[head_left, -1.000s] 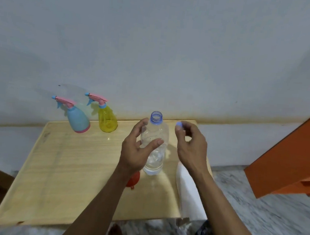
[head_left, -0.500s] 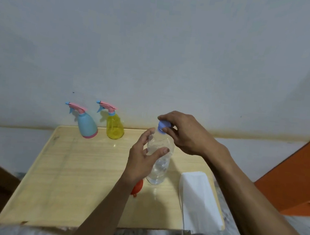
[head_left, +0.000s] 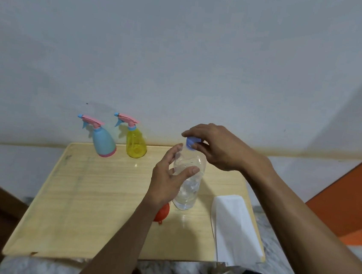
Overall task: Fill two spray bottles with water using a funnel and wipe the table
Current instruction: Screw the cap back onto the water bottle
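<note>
At the counter's [head_left: 83,204] centre, your right grip [head_left: 217,147] now pinches the cap [head_left: 191,142] back onto the bottle [head_left: 189,182], clamped in your left grip [head_left: 168,180]; both sprayers [head_left: 105,140] wait at 11 o'clock — pouring looks finished.

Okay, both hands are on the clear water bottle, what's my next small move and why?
Probably keep twisting the blue cap with your right hand while the left hand steadies the clear plastic water bottle: the cap sits on the neck, pinched by your fingers.
</note>
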The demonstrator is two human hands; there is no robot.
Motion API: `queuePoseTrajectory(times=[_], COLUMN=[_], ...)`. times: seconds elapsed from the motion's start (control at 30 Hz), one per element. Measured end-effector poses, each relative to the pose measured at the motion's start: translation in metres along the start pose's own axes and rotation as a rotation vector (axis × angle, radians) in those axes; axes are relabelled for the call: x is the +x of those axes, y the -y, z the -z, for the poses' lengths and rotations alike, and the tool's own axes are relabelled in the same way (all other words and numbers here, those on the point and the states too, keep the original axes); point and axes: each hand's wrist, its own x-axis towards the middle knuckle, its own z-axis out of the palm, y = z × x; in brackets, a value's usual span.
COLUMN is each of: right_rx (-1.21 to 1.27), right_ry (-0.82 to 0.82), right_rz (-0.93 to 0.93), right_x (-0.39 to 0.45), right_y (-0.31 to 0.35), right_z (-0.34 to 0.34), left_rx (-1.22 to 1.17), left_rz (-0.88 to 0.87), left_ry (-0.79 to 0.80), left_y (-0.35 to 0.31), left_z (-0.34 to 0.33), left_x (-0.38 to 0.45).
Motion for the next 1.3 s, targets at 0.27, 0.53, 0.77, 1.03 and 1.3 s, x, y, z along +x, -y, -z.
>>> queuePoseTrajectory(times=[0.27,0.53,0.77,1.03,1.3], right_rx=[-0.017,0.129,0.283,0.337,0.385], right_ry=[-0.068,-0.103,-0.189,-0.179,-0.417], right_rz=[-0.100,-0.099,-0.163,-0.185,-0.233], right_x=[0.007,-0.003,-0.009,-0.003,-0.005], right_y=[0.003,0.002,0.002,-0.004,-0.002], right_z=[-0.004,-0.011,-0.019,-0.025,-0.046], left_rx=[0.027,0.004,-0.010,-0.013,0.007], left_rz=[-0.016,-0.024,-0.032,-0.030,-0.021], left_ry=[0.000,0.010,0.014,0.025,0.000], left_y=[-0.001,-0.001,0.003,0.001,0.001], left_z=[0.001,0.003,0.004,0.005,0.004], left_x=[0.000,-0.001,-0.001,0.001,0.002])
